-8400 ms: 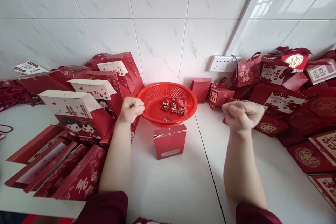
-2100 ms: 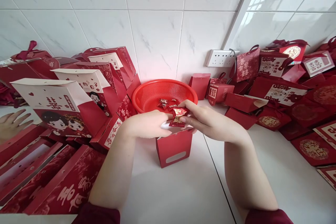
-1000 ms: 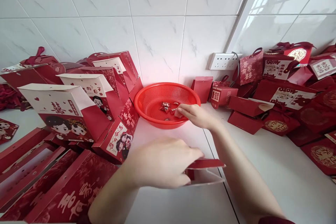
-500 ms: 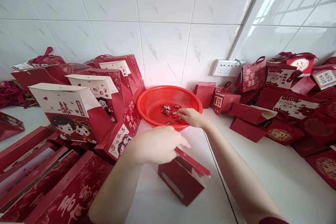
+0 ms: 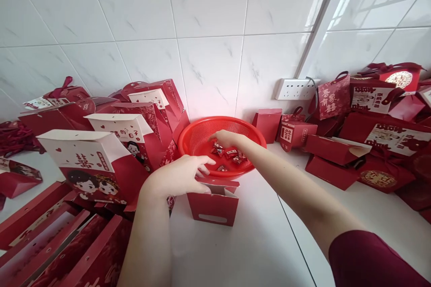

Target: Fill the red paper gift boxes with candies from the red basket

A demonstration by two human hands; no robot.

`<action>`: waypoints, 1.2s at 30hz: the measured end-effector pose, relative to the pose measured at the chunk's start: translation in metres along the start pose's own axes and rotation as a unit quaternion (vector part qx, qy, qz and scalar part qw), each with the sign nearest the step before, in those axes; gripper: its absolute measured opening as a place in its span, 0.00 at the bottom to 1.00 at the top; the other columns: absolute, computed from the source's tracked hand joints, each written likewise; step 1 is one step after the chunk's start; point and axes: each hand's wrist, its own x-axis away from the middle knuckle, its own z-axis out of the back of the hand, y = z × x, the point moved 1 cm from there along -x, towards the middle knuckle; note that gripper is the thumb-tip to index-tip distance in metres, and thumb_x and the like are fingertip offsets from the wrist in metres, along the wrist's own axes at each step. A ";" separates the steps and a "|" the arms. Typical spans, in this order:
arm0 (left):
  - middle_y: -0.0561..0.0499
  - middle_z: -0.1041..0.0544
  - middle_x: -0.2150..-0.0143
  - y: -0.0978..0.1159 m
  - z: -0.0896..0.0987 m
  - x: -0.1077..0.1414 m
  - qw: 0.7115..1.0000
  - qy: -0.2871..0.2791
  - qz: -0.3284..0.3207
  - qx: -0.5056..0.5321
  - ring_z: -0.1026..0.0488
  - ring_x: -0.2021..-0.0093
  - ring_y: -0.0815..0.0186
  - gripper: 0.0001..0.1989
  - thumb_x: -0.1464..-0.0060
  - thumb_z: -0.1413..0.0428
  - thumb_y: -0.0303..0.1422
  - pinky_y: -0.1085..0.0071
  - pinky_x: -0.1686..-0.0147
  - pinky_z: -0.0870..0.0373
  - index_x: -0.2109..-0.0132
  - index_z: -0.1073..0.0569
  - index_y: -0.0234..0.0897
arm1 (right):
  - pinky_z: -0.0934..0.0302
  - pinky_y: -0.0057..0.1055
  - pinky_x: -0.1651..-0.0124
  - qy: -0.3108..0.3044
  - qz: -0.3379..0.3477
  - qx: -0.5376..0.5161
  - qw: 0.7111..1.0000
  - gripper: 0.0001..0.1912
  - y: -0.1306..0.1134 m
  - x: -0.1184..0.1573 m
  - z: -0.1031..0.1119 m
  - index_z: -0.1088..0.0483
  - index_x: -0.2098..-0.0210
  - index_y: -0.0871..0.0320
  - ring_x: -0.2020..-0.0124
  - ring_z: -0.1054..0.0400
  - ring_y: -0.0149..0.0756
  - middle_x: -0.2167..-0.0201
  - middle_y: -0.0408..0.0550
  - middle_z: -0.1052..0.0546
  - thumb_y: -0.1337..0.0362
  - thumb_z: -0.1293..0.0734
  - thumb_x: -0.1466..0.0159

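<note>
An upright red paper gift box (image 5: 213, 208) stands on the white tabletop with its top unfolded. My left hand (image 5: 186, 175) is at its upper left edge. The thumb touches the near rim, while the fingers stretch above the opening, apart from the thumb. Behind the box sits a red plastic colander basket (image 5: 261, 136) holding several small wrapped candies (image 5: 232, 153). My right hand (image 5: 229, 138) reaches inside the basket, over its left part and just above some candies. Its fingers bend downward and their tips are mostly hidden, so whether they grip a candy does not show.
Red and white gift boxes (image 5: 90, 166) crowd the left side, some standing and some in rows. More red boxes (image 5: 384, 139) are piled on the right. Against the tiled wall (image 5: 208, 0) is a white power strip (image 5: 296, 89) with a grey cable. A seam crosses the tabletop.
The red gift box has shifted toward the basket and turned to face me more squarely. My right hand has moved leftward in the basket, uncovering more candies. The view has tilted slightly upward.
</note>
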 end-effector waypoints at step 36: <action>0.56 0.30 0.74 0.080 -0.023 0.035 0.982 0.071 -0.172 0.014 0.37 0.73 0.72 0.15 0.42 0.43 0.45 0.75 0.76 0.43 0.67 0.24 0.38 | 0.31 0.36 0.53 0.305 0.254 -0.251 0.883 0.26 -0.080 0.245 -0.001 0.38 0.44 0.49 0.53 0.29 0.39 0.50 0.49 0.27 0.72 0.31 0.38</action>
